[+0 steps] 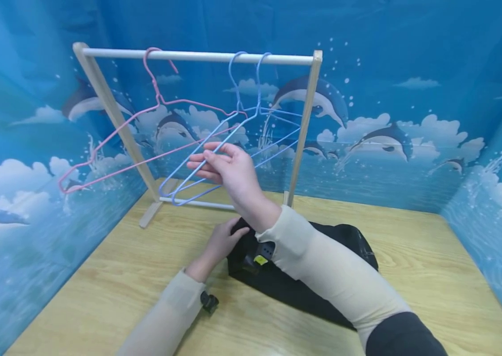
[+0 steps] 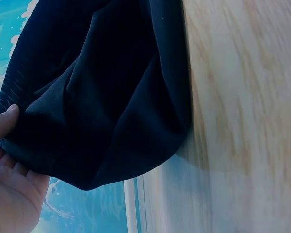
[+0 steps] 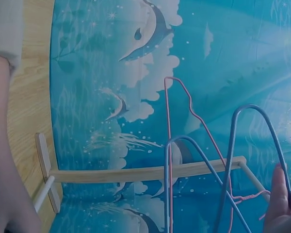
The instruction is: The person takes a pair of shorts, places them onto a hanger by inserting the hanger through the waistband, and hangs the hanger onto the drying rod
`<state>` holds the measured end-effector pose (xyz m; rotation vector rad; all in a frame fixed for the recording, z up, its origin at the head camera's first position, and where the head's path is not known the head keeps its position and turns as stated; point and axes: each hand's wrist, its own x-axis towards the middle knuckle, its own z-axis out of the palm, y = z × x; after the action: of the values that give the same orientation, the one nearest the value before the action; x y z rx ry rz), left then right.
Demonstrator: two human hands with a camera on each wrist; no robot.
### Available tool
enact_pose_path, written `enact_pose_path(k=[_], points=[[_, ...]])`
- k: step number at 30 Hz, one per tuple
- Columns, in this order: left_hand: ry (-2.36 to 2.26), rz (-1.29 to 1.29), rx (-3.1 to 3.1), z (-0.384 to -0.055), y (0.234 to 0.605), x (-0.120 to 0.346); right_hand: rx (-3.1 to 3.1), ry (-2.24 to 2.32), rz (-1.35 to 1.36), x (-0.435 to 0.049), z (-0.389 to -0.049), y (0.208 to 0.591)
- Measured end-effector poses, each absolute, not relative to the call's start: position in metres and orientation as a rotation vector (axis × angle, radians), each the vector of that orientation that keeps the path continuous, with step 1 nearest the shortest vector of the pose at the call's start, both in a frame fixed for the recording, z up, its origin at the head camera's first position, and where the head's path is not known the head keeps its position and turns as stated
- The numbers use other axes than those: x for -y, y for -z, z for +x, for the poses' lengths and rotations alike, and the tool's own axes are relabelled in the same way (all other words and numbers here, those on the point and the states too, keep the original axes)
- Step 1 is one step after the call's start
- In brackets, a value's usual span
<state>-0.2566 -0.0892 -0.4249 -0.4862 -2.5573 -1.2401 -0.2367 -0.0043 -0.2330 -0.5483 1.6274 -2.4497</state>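
My right hand (image 1: 237,173) pinches one arm of the front blue wire hanger (image 1: 258,91) between thumb and fingers. Its hook hangs over the rack's top rail. A second blue hanger (image 1: 231,74) hangs close behind it. Lower down, my left hand (image 1: 220,242) holds the near left end of a black garment (image 1: 286,291) lying on the table, partly hidden under my right forearm. In the left wrist view, the left thumb lies on the gathered, elastic-looking edge of the black cloth (image 2: 111,107), with the fingers beneath, and that end is lifted.
A clothes rack with wooden posts (image 1: 302,128) and a white rail (image 1: 202,56) stands at the back of the wooden table (image 1: 420,277). A pink hanger (image 1: 156,91) hangs at the rail's left. Blue dolphin-print sheeting (image 1: 411,44) encloses the back and sides.
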Motion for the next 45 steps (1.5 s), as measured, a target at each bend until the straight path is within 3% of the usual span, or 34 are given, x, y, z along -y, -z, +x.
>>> enact_pose_path(k=[45], points=[[1.217,-0.496,2.560,-0.254,0.426,0.091,-2.006,2.106,-0.818,-0.021,-0.224,0.234]])
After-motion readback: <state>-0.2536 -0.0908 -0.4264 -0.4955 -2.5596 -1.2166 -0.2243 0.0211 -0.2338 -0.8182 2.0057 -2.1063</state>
